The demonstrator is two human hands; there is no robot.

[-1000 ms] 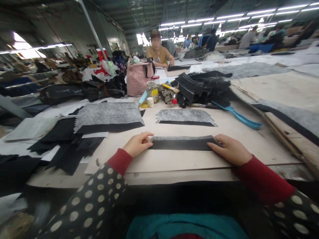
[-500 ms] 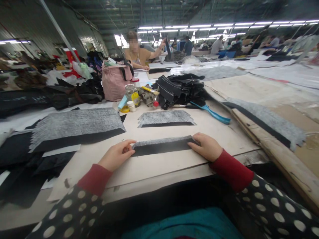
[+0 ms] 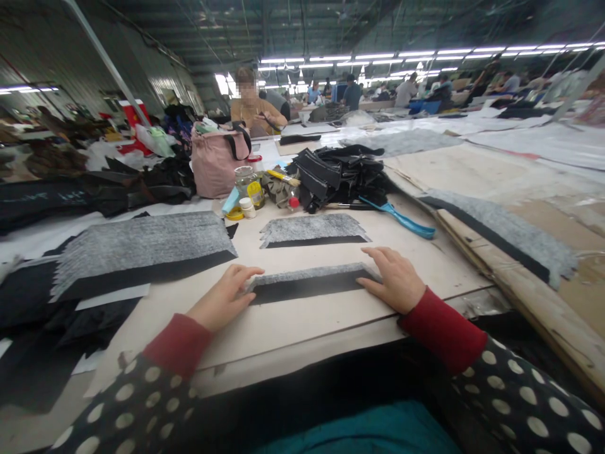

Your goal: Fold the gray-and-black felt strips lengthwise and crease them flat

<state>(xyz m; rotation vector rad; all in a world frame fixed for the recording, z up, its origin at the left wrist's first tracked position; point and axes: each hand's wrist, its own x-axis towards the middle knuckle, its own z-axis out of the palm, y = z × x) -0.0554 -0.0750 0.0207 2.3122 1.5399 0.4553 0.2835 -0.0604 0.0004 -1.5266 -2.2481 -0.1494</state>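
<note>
A narrow strip (image 3: 307,285), grey fleecy along its far edge and black along its near side, lies on the pale board (image 3: 293,328) in front of me. At the strip's left end is my left hand (image 3: 225,296), thumb and forefinger apart, fingertips at the cloth. My right hand (image 3: 394,277) is at the right end with its fingers spread and the thumb touching the strip. Just beyond lies a small fanned stack of grey and black strips (image 3: 312,228). A larger fanned stack (image 3: 146,249) of similar pieces is on the left.
Behind the stacks are a pink bag (image 3: 218,161), a glass jar (image 3: 244,180), a black cloth heap (image 3: 335,173) and a blue-handled tool (image 3: 401,219). A wooden plank (image 3: 501,277) runs along the right. Across the table is a person (image 3: 255,110).
Both hands have opened from their pinch on the strip's ends, and the strip now lies flat on the board. The person across has drawn in a raised arm.
</note>
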